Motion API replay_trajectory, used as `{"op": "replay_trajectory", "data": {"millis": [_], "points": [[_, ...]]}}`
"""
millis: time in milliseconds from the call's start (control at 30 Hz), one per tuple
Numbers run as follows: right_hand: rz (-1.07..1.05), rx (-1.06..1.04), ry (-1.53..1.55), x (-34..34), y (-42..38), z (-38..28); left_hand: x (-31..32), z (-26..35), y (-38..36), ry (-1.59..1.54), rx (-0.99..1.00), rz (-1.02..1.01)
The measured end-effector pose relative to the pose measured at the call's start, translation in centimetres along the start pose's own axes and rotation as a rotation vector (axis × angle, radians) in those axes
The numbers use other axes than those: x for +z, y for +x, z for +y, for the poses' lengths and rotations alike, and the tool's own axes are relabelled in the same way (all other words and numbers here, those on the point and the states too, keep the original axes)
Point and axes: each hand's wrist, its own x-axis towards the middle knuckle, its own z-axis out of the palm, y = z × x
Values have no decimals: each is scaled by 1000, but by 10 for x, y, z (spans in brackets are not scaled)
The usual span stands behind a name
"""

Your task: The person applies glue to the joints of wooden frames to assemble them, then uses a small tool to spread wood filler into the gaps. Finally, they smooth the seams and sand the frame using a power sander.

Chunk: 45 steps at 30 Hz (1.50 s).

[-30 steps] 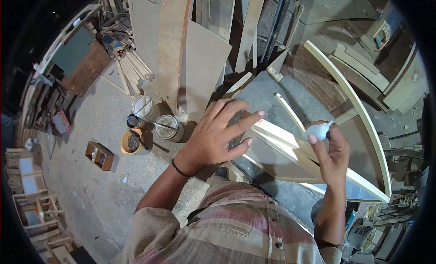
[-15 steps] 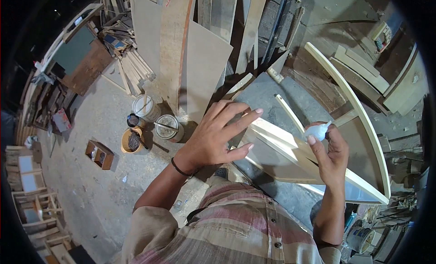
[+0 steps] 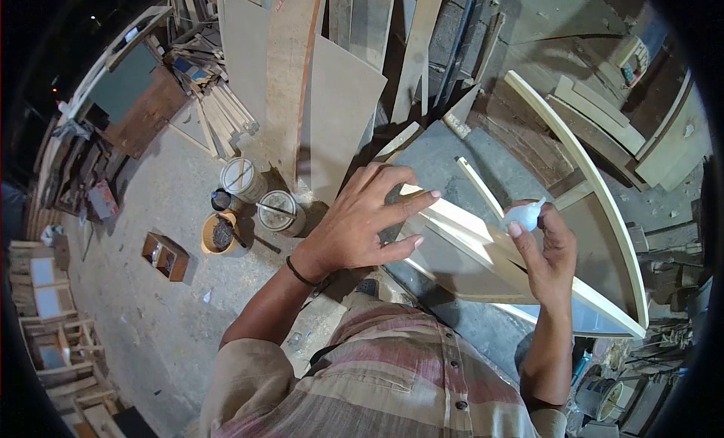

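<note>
My right hand (image 3: 552,255) grips a small pale squeeze bottle (image 3: 526,215) with a narrow nozzle that points up and right. My left hand (image 3: 371,223), fingers apart and holding nothing, hovers at the near end of a light wooden strip (image 3: 464,225); the index fingertip overlaps the strip in this view. The strip belongs to a fan-shaped wooden frame with a curved rim (image 3: 596,174) and a thin panel (image 3: 460,271). Beneath it lies a grey work surface (image 3: 449,166). Part of the frame is hidden behind my right hand.
At left on the floor stand two white buckets (image 3: 280,225), a yellow basket (image 3: 213,246) of small dark pieces and a wooden box (image 3: 177,261). Tall boards (image 3: 339,106) lean at the back. Wood offcuts (image 3: 226,114) lie piled behind the buckets.
My right hand has shifted slightly left and up with the squeeze bottle. The left index finger has moved a little right and down; the frame stays where it was.
</note>
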Motion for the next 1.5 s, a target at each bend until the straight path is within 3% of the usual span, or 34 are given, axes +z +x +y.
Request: {"op": "replay_trajectory", "data": {"millis": [233, 533, 600, 733, 800, 833, 900, 967, 1033, 1100, 1233, 1300, 1500], "points": [[-1, 4, 14, -1, -1, 1, -2, 2, -3, -100, -19, 84], [-20, 59, 195, 10, 5, -3, -2, 3, -6, 7, 17, 2], [-45, 70, 187, 16, 8, -8, -1, 4, -8, -165, -66, 141], [-86, 69, 195, 26, 16, -15, 10, -12, -26, -225, -186, 389], [-99, 66, 190, 31, 18, -17, 29, -36, -46, -278, -402, 544], [-73, 86, 210, 34, 19, -18, 41, -48, -60, -279, -409, 550], [-54, 107, 226, 36, 21, -19, 71, -77, -96, -291, -662, 547], [-55, 145, 204, 37, 22, -20, 109, -103, -146, -332, -808, 493], [-74, 135, 196, 36, 23, -19, 151, -125, -203, -313, -833, 484], [-91, 130, 189, 36, 22, -19, 200, -152, -272, -223, -929, 349], [-92, 130, 174, 37, 22, -17, 224, -120, -324, -261, -1143, 277], [-95, 133, 175, 37, 22, -17, 245, -121, -356, -369, -1382, 170], [-93, 131, 130, 36, 21, -18, 262, -114, -400, -251, -1396, -153]]}}
